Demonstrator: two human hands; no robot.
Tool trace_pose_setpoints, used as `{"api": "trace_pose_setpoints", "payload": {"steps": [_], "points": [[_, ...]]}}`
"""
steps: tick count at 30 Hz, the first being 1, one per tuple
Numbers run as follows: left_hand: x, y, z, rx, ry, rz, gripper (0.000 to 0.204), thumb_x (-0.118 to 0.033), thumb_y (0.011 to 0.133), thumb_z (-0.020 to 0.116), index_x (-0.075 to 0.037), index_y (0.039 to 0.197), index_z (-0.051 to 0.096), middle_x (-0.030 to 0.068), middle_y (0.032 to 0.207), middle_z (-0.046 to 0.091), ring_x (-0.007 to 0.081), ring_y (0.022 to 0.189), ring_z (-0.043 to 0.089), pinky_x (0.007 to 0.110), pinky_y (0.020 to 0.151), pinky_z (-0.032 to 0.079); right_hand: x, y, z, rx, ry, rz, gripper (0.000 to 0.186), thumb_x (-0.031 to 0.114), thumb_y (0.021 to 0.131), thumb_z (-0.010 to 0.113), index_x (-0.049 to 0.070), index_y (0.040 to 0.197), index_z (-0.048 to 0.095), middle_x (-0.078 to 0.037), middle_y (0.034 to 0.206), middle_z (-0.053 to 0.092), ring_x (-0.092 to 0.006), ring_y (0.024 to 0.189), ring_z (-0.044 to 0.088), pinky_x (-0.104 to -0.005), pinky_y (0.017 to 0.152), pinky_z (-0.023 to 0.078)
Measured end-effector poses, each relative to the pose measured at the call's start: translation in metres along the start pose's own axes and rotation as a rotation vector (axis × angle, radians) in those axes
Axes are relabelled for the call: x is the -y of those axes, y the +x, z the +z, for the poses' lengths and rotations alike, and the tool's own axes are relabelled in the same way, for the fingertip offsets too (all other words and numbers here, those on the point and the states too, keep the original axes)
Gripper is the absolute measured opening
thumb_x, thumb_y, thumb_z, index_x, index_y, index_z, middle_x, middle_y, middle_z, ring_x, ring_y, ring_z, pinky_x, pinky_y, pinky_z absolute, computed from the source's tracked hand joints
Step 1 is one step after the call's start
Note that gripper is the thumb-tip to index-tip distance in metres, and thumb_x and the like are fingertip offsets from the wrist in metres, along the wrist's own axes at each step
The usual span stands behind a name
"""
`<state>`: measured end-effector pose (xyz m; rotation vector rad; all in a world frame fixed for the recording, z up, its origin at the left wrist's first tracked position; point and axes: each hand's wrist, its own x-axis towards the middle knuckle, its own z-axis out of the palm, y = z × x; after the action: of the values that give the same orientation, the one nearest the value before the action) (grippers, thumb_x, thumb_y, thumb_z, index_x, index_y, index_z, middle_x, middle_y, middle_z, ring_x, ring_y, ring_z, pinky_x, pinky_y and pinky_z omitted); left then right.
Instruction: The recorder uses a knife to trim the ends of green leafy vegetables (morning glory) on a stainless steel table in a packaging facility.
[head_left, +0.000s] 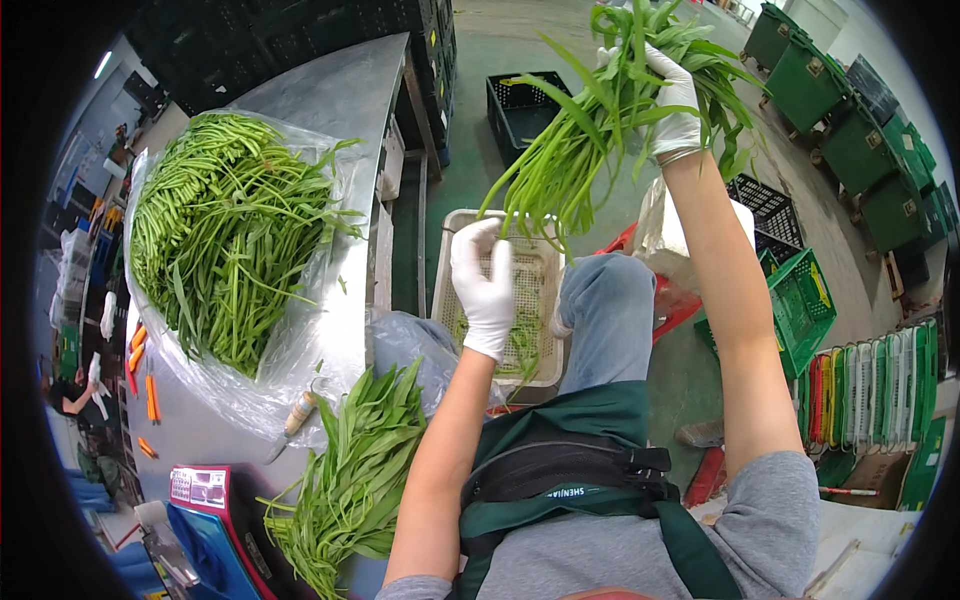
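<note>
My right gloved hand is raised at upper right, gripping a bunch of long-leafed greens with dangling stems. My left gloved hand is lower, its fingers curled by the stem ends; what they hold, if anything, is unclear. Beneath is a pale plastic crate with scattered leaves inside. A large pile of greens lies on plastic sheeting on the metal table at left. A wooden-handled knife rests near another leafy bunch at lower left.
Dark stacked crates stand behind the table, a black crate on the floor. Green bins, a green crate and upright baskets are at right. Orange-handled tools and folders lie left. Another person's arm shows far left.
</note>
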<state>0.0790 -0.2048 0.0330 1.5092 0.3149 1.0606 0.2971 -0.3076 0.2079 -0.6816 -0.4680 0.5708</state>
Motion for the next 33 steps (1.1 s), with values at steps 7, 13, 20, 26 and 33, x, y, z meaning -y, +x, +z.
{"api": "trace_pose_setpoints", "payload": {"steps": [7, 13, 20, 26, 33], "points": [[-0.038, 0.013, 0.027, 0.202, 0.672, 0.658, 0.03, -0.016, 0.075, 0.065, -0.004, 0.102, 0.061, 0.015, 0.109, 0.054, 0.0352, 0.107, 0.049, 0.045, 0.096, 0.036, -0.026, -0.023, 0.045, -0.116, -0.091, 0.096, 0.018, 0.015, 0.086, 0.061, 0.001, 0.097, 0.064, -0.012, 0.083, 0.068, -0.0216, 0.071, 0.066, -0.0382, 0.066, 0.056], [0.105, -0.05, -0.015, 0.809, 0.972, 0.105, 0.028, -0.024, 0.089, 0.051, -0.005, 0.072, 0.061, 0.0142, 0.078, 0.064, 0.0332, 0.086, 0.059, 0.045, 0.076, 0.044, -0.009, -0.02, 0.046, -0.078, -0.044, 0.015, 0.016, 0.016, 0.086, 0.062, 0.003, 0.095, 0.065, -0.011, 0.082, 0.067, -0.0216, 0.07, 0.066, -0.0388, 0.064, 0.056], [0.102, -0.032, 0.012, 0.534, -0.475, -0.729, 0.039, -0.032, 0.093, 0.049, -0.008, 0.123, 0.056, 0.0142, 0.12, 0.057, 0.0247, 0.114, 0.053, 0.044, 0.099, 0.038, -0.007, -0.008, 0.031, 0.298, 0.15, 0.148, 0.027, 0.022, 0.092, 0.055, -0.003, 0.102, 0.061, -0.014, 0.089, 0.067, -0.0235, 0.076, 0.067, -0.0342, 0.069, 0.057], [-0.007, 0.001, 0.017, 0.52, 0.184, 0.15, 0.046, -0.031, 0.093, 0.051, -0.007, 0.131, 0.047, 0.0082, 0.133, 0.05, 0.0284, 0.116, 0.053, 0.041, 0.101, 0.039, -0.021, 0.0, -0.011, 0.174, 0.246, 0.169, 0.022, 0.019, 0.091, 0.054, 0.0, 0.095, 0.063, -0.016, 0.09, 0.068, -0.0279, 0.08, 0.066, -0.0423, 0.077, 0.054], [-0.008, -0.004, -0.01, 0.379, -2.077, -1.057, 0.02, -0.027, 0.09, 0.052, -0.008, 0.097, 0.054, -0.0026, 0.07, 0.044, 0.0087, 0.051, 0.037, 0.023, 0.048, 0.033, -0.001, 0.007, -0.044, 0.192, 0.389, 0.186, 0.018, 0.014, 0.088, 0.056, -0.002, 0.097, 0.06, -0.017, 0.092, 0.066, -0.0302, 0.088, 0.064, -0.0435, 0.083, 0.052]]}}
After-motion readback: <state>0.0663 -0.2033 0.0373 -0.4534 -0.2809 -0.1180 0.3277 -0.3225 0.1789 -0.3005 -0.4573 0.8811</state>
